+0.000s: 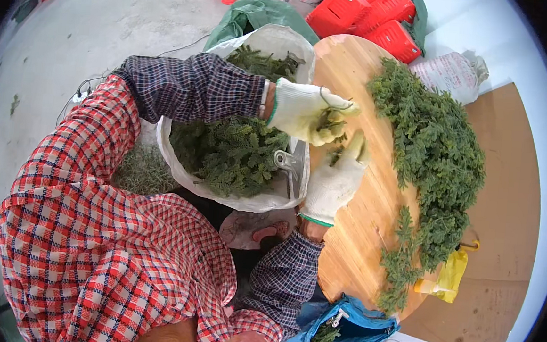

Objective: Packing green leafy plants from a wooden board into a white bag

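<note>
My left hand (310,114), in a white glove with yellowish fingers, is closed around short evergreen sprigs (332,121) above the table's left edge. Just below it, my right hand (335,182) wears a matching glove and points upward with its fingers close to the left one. A small dark green piece shows between its thumb and fingers; part of that grip is hidden. Beneath the left forearm stands a white sack (170,158) filled with cut evergreen branches (239,155). A grey metal tube-like fitting (287,164) sits at the sack's right side.
A round wooden table (358,242) bears a large evergreen heap (438,164) along its right side. A blue bag (363,335) hangs open at the near edge, and a yellow bag (450,275) lies to the right. Red baskets (363,14) and a white sack (451,76) stand behind.
</note>
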{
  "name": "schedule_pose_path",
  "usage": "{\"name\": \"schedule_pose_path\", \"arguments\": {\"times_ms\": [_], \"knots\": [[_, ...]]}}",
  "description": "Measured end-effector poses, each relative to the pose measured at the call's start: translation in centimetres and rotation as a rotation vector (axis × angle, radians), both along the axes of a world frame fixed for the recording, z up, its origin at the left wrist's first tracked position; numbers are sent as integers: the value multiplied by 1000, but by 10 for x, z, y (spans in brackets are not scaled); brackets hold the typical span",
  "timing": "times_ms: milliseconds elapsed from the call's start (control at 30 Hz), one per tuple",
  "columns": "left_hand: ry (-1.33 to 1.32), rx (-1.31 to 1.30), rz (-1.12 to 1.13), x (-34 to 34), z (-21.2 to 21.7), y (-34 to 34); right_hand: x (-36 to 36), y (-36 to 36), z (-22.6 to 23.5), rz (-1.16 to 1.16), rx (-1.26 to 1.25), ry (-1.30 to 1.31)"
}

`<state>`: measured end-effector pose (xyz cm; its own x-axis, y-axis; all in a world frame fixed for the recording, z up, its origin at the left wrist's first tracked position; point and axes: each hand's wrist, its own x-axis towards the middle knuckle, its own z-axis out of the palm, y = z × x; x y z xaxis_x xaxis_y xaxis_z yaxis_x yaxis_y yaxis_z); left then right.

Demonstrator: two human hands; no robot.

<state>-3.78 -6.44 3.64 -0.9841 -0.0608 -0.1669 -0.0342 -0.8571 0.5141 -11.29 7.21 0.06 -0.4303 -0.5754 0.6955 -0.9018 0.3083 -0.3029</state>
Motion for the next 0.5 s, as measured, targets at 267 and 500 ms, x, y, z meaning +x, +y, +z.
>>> {"name": "schedule_pose_path", "arguments": {"times_ms": [267, 500], "knots": [[473, -890, -342, 22, -1, 32, -8, 35, -19, 437, -2, -356], [358, -588, -454, 57, 24, 52, 54, 103, -7, 377, -57, -317]]}}
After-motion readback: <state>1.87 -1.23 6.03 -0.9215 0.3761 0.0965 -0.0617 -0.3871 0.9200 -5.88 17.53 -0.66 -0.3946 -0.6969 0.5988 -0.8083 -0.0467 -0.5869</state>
